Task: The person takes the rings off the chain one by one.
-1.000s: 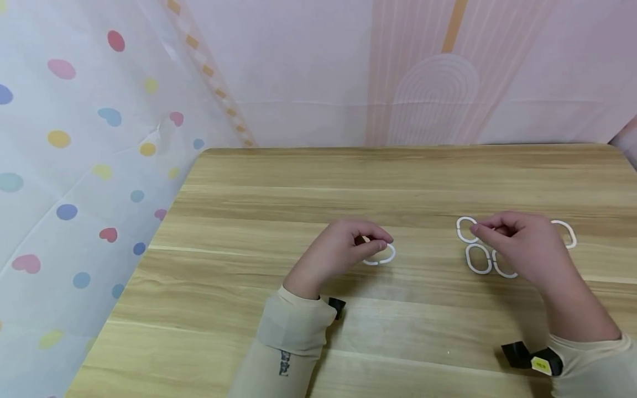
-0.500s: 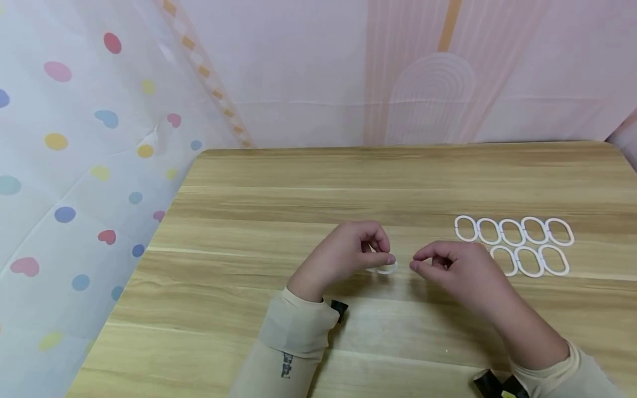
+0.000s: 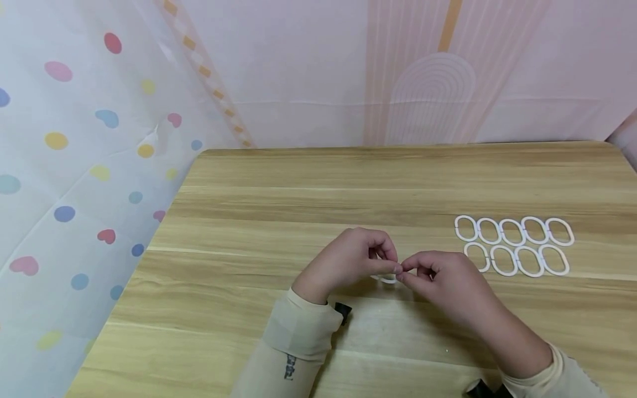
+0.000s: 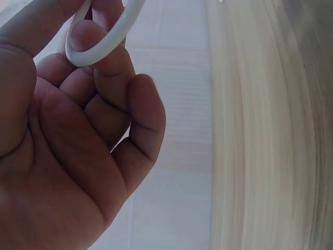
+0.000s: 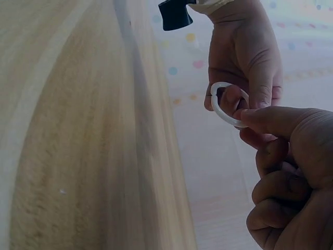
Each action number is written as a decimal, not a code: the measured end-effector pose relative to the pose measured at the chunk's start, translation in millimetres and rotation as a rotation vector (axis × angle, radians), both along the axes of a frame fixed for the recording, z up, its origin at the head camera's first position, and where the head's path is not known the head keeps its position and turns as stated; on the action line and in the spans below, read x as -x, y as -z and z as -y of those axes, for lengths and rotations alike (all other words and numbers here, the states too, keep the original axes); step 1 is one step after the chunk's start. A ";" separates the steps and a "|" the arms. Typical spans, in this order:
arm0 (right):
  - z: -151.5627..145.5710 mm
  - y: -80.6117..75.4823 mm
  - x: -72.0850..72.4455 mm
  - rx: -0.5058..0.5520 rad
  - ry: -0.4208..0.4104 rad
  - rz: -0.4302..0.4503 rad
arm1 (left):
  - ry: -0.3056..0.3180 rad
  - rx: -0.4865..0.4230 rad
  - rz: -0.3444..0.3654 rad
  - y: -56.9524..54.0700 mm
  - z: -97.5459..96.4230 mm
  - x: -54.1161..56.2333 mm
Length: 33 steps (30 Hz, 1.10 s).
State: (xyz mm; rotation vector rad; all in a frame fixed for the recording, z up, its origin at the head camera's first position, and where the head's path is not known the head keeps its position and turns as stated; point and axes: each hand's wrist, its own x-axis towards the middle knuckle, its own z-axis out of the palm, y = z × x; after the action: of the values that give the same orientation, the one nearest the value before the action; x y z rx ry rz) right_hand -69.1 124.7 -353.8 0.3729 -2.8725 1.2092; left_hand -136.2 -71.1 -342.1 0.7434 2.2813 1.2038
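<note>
In the head view my left hand [image 3: 350,262] pinches a white oval split ring [image 3: 388,281] between thumb and fingers, low over the table. The fingertips of my right hand [image 3: 448,284] meet the left ones at the ring's right end. Seen from the right wrist, my right thumb and index finger pinch that end of the ring [image 5: 227,117], while left fingers pass through its opening. The left wrist view shows the ring's curved band [image 4: 112,39] crossing in front of a left fingertip; the rest of it runs out of frame.
Right of the hands, several similar white rings lie in two rows, a far row [image 3: 523,230] and a near row [image 3: 516,261]. The wooden table [image 3: 278,188] ends at a pink patterned backdrop [image 3: 308,72]; a dotted cloth [image 3: 79,243] hangs at left.
My right hand has left the rows of rings and come left to the ring in my left hand. The left hand has shifted slightly right and nearer.
</note>
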 end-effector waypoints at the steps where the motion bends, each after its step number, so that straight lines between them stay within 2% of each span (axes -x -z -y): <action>1: 0.5 0.4 -0.1 -0.009 -0.003 0.001 | 0.004 0.006 0.003 0.0 0.7 -0.1; 6: 2.3 1.1 -0.8 -0.053 -0.025 -0.003 | 0.035 0.022 0.033 -1.4 3.7 -0.8; 9: 3.0 1.3 -0.4 -0.062 -0.029 -0.019 | 0.044 0.022 0.020 -1.1 4.7 -0.6; 13: 4.6 1.0 1.5 -0.087 -0.021 -0.034 | 0.028 0.029 -0.016 -0.9 7.3 -0.5; 17: 5.9 1.5 4.1 -0.086 -0.024 -0.032 | -0.006 0.032 -0.023 -0.5 11.2 -0.5; 24: -1.7 -0.7 6.1 -0.084 0.065 0.035 | -0.013 -0.041 -0.055 -0.4 8.9 1.1; 30: -11.8 1.0 6.2 -0.011 0.126 0.007 | -0.063 -0.079 -0.104 -2.9 12.1 -0.3; 33: -19.8 7.5 5.2 0.027 0.141 0.005 | -0.092 -0.097 -0.129 -1.4 19.1 -1.4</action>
State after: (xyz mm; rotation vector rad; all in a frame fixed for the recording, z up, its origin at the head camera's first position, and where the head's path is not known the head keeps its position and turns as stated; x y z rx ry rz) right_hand -74.3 144.5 -361.4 0.1632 -2.8279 1.2248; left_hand -134.7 -90.3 -340.6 0.7793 2.3989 1.3521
